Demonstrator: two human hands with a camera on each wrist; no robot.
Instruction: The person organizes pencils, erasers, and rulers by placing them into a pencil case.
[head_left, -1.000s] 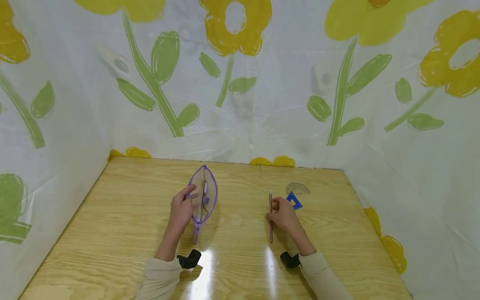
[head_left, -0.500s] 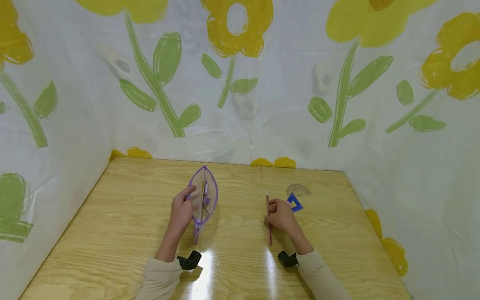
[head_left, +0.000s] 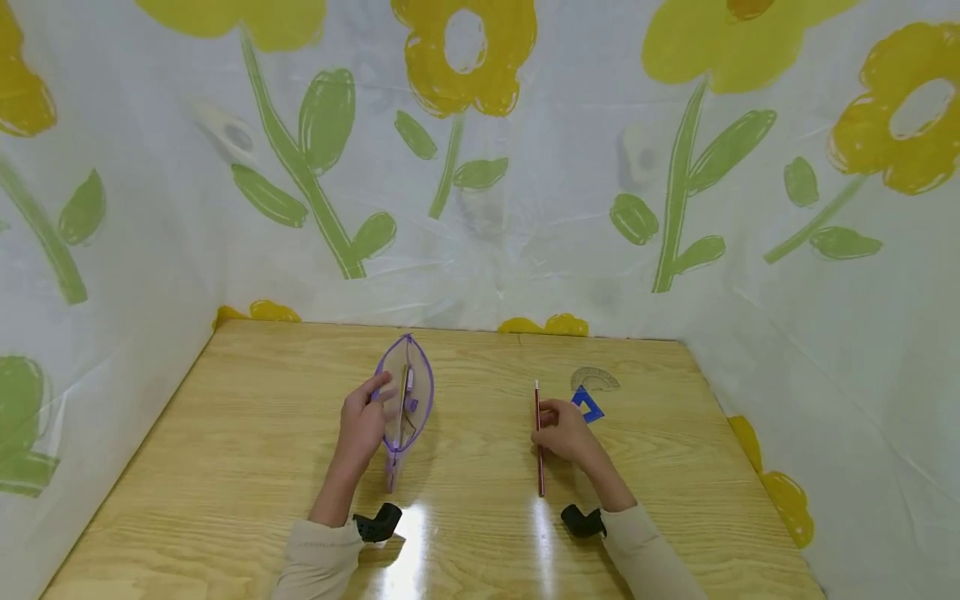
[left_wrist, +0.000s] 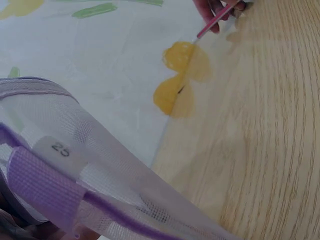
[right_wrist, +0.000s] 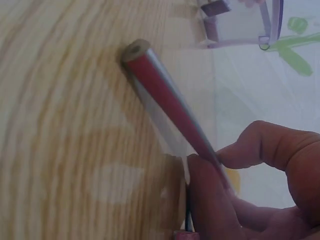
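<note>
Pencil in right-hand pinch, above wood tabletop

Pencil [head_left: 541, 475], red with silver stripes, lies right of centre over the table; flat end towards the person, pale tip away. Contact with the surface: cannot tell. Right hand [head_left: 566, 432]: thumb and fingers pinching the pencil's shaft. Just beyond this hand, a blue set square [head_left: 595, 412] and, beside it, a clear protractor [head_left: 596, 372], both flat on the table.

To the left, a mesh pouch [head_left: 423, 383] with purple edging, mouth gaping, slim items inside. Left hand [head_left: 362, 423] grips its left side, fingers at the rim.

Table [head_left: 247, 433]: pale wood grain, glossy; bright glare streaks on the near part, yellow petals mirrored at the far edge. White sheeting [head_left: 562, 208] walls the back and both sides, printed with yellow flowers [head_left: 510, 92] and green stems [head_left: 677, 192].
</note>
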